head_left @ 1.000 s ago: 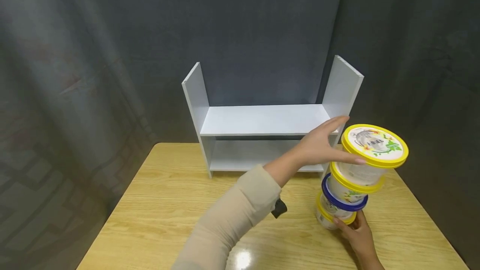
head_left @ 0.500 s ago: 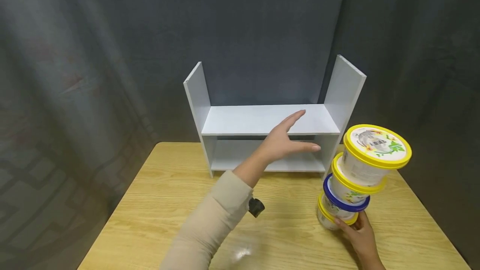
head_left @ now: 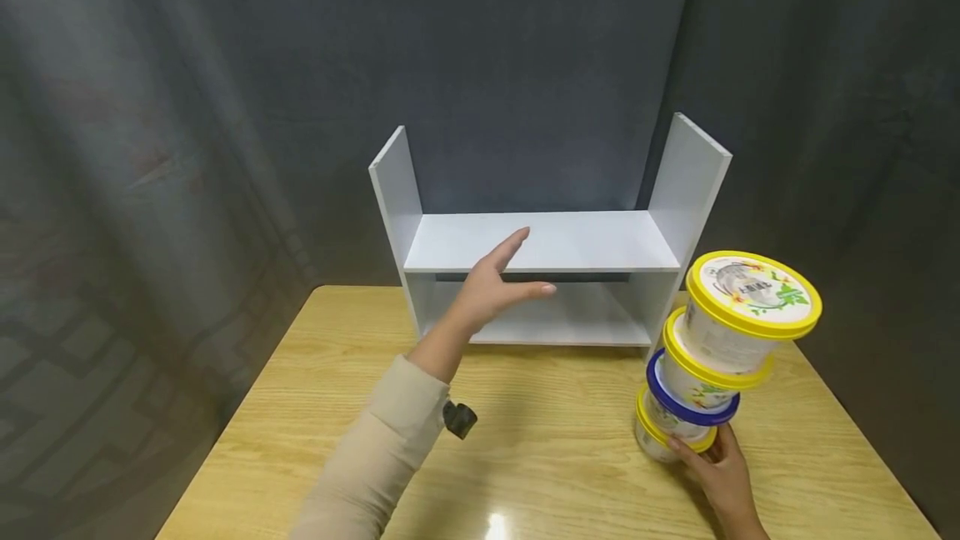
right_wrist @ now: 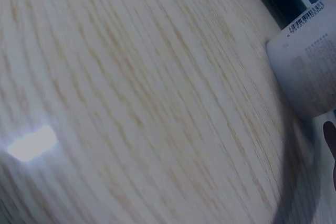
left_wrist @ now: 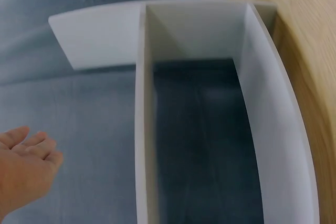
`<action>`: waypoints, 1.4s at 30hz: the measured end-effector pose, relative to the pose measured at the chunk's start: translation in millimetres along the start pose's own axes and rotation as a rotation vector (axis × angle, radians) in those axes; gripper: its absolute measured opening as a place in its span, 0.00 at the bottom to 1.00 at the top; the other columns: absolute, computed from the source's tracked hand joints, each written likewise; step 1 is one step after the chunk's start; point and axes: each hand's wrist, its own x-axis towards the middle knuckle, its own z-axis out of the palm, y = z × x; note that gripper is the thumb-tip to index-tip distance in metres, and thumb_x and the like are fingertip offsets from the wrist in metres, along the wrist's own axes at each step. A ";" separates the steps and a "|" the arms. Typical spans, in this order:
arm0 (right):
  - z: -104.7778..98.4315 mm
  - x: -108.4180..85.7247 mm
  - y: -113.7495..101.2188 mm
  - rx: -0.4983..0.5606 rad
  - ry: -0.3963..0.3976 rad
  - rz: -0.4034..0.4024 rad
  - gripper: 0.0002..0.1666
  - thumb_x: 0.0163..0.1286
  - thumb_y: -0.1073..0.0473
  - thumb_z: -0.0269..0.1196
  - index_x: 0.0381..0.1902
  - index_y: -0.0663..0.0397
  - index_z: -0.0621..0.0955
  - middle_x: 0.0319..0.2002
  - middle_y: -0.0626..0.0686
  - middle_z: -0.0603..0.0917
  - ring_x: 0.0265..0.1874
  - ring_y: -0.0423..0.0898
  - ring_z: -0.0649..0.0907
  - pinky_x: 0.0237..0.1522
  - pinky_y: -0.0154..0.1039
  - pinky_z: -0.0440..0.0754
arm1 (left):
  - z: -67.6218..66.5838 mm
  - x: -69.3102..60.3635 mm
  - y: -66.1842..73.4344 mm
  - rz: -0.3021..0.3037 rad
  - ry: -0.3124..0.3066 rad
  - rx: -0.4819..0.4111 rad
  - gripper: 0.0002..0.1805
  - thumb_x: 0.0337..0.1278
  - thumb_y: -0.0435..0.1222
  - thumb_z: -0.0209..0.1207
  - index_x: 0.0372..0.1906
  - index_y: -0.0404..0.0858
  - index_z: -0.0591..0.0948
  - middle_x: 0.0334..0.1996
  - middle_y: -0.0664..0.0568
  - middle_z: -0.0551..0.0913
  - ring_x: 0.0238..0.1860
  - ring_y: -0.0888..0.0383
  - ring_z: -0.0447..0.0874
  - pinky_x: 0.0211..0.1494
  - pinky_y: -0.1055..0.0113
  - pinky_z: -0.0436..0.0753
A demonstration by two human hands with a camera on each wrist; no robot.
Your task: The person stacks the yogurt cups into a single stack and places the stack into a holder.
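Note:
Four-lidded stacking is visible as a tower of several round white plastic tubs at the table's right. The top tub (head_left: 750,298) has a yellow lid with a floral print; under it is another yellow-lidded tub (head_left: 701,373), then a blue-lidded tub (head_left: 667,415). My right hand (head_left: 723,477) grips the yellow-rimmed bottom tub (head_left: 652,440), thumb on its near side; its other fingers are partly hidden. In the right wrist view a tub (right_wrist: 307,61) with a barcode shows at the edge. My left hand (head_left: 483,294) is empty before the shelf, thumb spread from the fingers.
A white two-level shelf (head_left: 540,242) with raised side panels stands at the back of the wooden table (head_left: 570,440). Its lower board (head_left: 570,315) lies partly behind the left hand. Dark grey curtains (head_left: 540,65) hang behind and at both sides.
My left hand has moved left, away from the top tub, to in front of the shelf. The right hand and the stacked tubs have stayed nearly still.

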 end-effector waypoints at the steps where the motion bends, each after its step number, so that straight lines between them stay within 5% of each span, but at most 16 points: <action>1: -0.3 -0.2 -0.3 -0.009 0.001 -0.004 0.40 0.51 0.72 0.62 0.61 0.50 0.61 0.45 0.37 0.71 0.42 0.29 0.71 0.39 0.18 0.68 | -4.0 -1.4 -3.2 0.004 0.008 -0.003 0.46 0.34 0.48 0.66 0.63 0.59 0.55 0.62 0.67 0.53 0.63 0.65 0.47 0.62 0.60 0.53; 11: -1.7 -0.4 -2.9 -0.202 0.021 0.054 0.42 0.54 0.64 0.63 0.63 0.43 0.57 0.46 0.34 0.66 0.42 0.27 0.67 0.38 0.18 0.65 | -47.3 -15.9 -24.7 -0.011 0.140 0.018 0.44 0.39 0.45 0.64 0.64 0.45 0.56 0.64 0.57 0.54 0.62 0.63 0.49 0.62 0.68 0.52; 18: -1.7 -0.7 -2.8 -0.221 0.008 0.044 0.42 0.55 0.64 0.62 0.64 0.42 0.55 0.48 0.35 0.65 0.43 0.27 0.66 0.38 0.18 0.64 | -75.0 -29.8 -38.7 -0.050 0.245 0.013 0.42 0.42 0.45 0.62 0.64 0.44 0.56 0.63 0.56 0.54 0.63 0.62 0.49 0.62 0.66 0.54; 25: -1.8 -1.2 -3.0 -0.221 0.019 0.069 0.41 0.55 0.62 0.62 0.64 0.42 0.57 0.46 0.34 0.65 0.42 0.26 0.67 0.38 0.18 0.65 | -99.0 -34.8 -48.3 -0.093 0.429 -0.113 0.37 0.46 0.36 0.61 0.63 0.39 0.59 0.62 0.51 0.58 0.62 0.59 0.53 0.61 0.69 0.56; 30: -2.8 -1.8 -4.0 -0.209 0.013 0.084 0.40 0.55 0.62 0.62 0.64 0.42 0.57 0.47 0.35 0.65 0.42 0.27 0.67 0.38 0.18 0.64 | -109.6 -32.7 -52.1 -0.132 0.527 -0.154 0.35 0.47 0.36 0.60 0.62 0.39 0.60 0.61 0.51 0.61 0.61 0.59 0.57 0.59 0.68 0.61; 42: -2.1 -2.4 -1.3 -0.236 0.015 0.059 0.43 0.54 0.64 0.63 0.64 0.43 0.56 0.45 0.31 0.64 0.42 0.26 0.64 0.43 0.23 0.61 | -118.9 -8.6 -64.4 -0.154 0.588 -0.148 0.34 0.48 0.32 0.59 0.63 0.41 0.61 0.60 0.51 0.62 0.59 0.58 0.60 0.58 0.66 0.63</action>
